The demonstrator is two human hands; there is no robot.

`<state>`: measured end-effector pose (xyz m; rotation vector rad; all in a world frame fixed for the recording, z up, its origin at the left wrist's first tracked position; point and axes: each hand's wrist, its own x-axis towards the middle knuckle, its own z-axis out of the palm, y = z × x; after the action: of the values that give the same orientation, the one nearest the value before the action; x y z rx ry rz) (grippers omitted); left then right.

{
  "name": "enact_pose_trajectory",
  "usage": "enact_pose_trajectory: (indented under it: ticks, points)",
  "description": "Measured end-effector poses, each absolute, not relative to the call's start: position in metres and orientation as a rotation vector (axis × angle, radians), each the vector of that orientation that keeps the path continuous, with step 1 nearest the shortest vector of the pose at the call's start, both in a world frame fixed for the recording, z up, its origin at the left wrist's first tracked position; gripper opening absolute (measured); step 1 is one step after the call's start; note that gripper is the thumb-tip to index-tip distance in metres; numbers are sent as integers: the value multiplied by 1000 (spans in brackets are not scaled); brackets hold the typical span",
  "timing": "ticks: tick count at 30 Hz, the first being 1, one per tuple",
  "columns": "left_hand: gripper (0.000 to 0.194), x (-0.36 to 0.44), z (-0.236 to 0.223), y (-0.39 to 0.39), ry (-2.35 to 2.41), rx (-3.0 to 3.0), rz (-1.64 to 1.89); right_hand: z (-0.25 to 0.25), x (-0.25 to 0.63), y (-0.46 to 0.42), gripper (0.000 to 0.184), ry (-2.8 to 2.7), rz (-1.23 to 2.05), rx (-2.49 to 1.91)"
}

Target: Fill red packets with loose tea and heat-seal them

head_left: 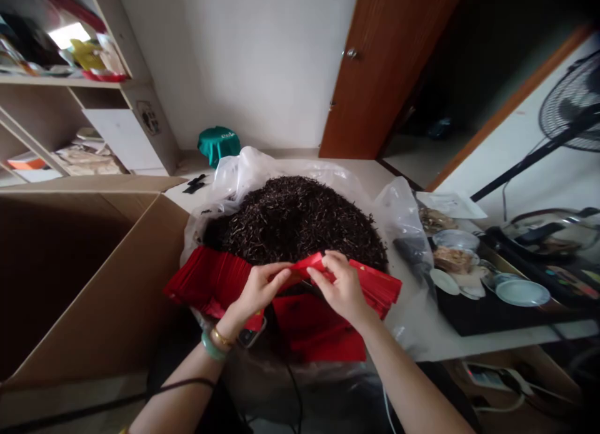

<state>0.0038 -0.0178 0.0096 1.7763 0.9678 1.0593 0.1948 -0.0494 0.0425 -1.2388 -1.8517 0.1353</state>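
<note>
Between my two hands is a small red packet (305, 267), held level in front of a heap of dark dried tea leaves (300, 218). My left hand (260, 289) pinches its left end with thumb and fingers. At the other end, my right hand (343, 289) is closed on the packet with thumb and fingertips. A thick row of red packets (210, 281) lies to the left, and another stack (375, 287) sits just right of my right hand. Below my hands lies a flat red sheet or bag (319, 334). A phone-like device (253, 335) is partly hidden near my left wrist.
Clear plastic sheeting (405, 215) surrounds the tea. An open cardboard box (94, 284) stands at left. On the right are a lidded dish (522, 293), bowls and a black tray. A fan (574, 105) and a wooden door (379, 77) are behind.
</note>
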Motion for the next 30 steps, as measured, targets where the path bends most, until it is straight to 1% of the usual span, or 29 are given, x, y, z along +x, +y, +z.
enact_pose_trajectory:
  ticks: [3, 5, 8, 12, 16, 21, 26, 30]
  points:
    - [57, 2, 11, -15, 888, 1405, 933, 43, 196, -53, 19, -1821, 271, -1262]
    - [63, 1, 11, -14, 816, 1225, 815, 42, 195, -54, 16, -1831, 393, -1259]
    - [60, 2, 10, -15, 756, 1101, 754, 39, 194, -53, 16, -1873, 560, -1254]
    - [56, 5, 11, -16, 734, 1122, 744, 39, 193, -49, 20, -1849, 801, -1301]
    - [49, 7, 9, -15, 749, 1139, 784, 41, 192, -47, 23, -1751, 904, -1281]
    - [49, 5, 5, -12, 799, 1039, 880, 43, 192, -47, 28, -1734, 1064, -1260]
    - [41, 0, 8, -13, 726, 1063, 834, 42, 193, -51, 31, -1803, 1255, -1179]
    - [45, -1, 10, -15, 737, 1212, 757, 44, 194, -53, 35, -1743, 1297, -1245]
